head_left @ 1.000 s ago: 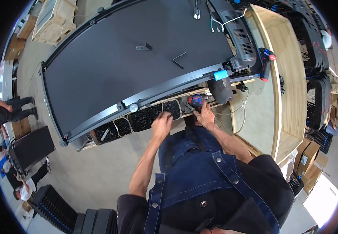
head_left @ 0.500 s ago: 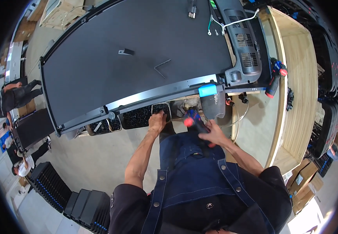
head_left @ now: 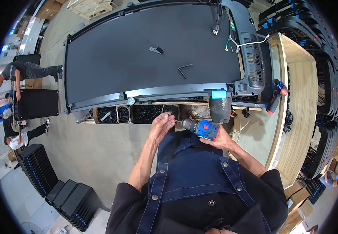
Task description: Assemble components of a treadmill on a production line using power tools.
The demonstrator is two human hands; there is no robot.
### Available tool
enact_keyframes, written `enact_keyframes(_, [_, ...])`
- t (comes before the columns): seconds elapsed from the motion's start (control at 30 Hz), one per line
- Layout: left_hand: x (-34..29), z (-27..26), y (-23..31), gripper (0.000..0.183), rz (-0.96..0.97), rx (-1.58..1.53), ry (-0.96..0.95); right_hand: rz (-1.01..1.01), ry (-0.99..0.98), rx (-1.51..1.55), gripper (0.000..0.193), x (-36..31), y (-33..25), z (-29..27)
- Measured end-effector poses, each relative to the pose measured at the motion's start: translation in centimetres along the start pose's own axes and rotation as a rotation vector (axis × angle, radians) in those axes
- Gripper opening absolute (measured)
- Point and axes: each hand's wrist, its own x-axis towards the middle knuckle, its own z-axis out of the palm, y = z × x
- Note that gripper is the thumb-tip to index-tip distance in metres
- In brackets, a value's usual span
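My right hand [head_left: 222,139] is wrapped round the grip of a blue and black cordless drill [head_left: 206,128], its bit pointing left. Close to the bit's tip, the pinched fingers of my left hand [head_left: 162,126] hold something too small to make out. Just beyond that hand stand bins of small black screws [head_left: 143,113], the nearest a small bin [head_left: 171,110]. A treadmill [head_left: 110,54] with a black belt fills the space ahead. On the belt lie an L-shaped hex key [head_left: 183,71] and a small bracket [head_left: 156,50].
A second power tool [head_left: 277,97] hangs at the edge of a wooden crate [head_left: 299,105] on the right. White and green wires [head_left: 251,43] trail over the motor cover [head_left: 251,66]. Stacked black parts [head_left: 71,199] stand lower left. Two people [head_left: 28,74] work at the far left.
My left hand has come out of the small screw bin toward me. My right hand has raised the drill and turned it so the bit meets the left fingertips. The view has shifted.
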Motion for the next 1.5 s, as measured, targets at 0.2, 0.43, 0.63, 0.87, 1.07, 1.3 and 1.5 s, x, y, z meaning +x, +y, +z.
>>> enact_keyframes(0.2, [-2.5, 4.2, 1.2, 0.020, 0.031, -0.230, -0.186, -0.040, 0.091, 0.015, 0.041, -0.3, -3.9, -0.1])
enact_keyframes(0.43, [-2.8, 6.9, 3.4, 0.021, 0.055, -0.080, -0.179, -0.196, 0.166, 0.156, 0.038, -0.4, -3.0, -0.2])
enact_keyframes(0.63, [-2.4, 9.3, 3.9, 0.027, 0.263, 0.419, -0.061, -0.220, 0.183, 0.084, 0.034, -1.1, -3.8, -0.9])
enact_keyframes(0.87, [-0.3, 16.5, 7.5, 0.029, 0.541, 0.826, 0.069, -0.233, 0.298, 0.423, 0.037, -1.9, -4.5, -2.5])
enact_keyframes(1.07, [5.2, 18.8, 7.3, 0.029, 1.062, 1.840, 0.494, -0.255, 0.402, 0.498, 0.027, -2.2, -3.3, -3.7])
enact_keyframes(1.3, [3.8, 20.7, 8.1, 0.019, 0.916, 1.612, 0.159, -0.229, 0.513, 0.610, 0.030, -3.6, -1.8, -4.7])
enact_keyframes(1.5, [4.2, 19.1, 5.7, 0.019, 0.706, 1.599, 0.241, -0.174, 0.499, 0.560, 0.035, -4.6, -0.1, -5.4])
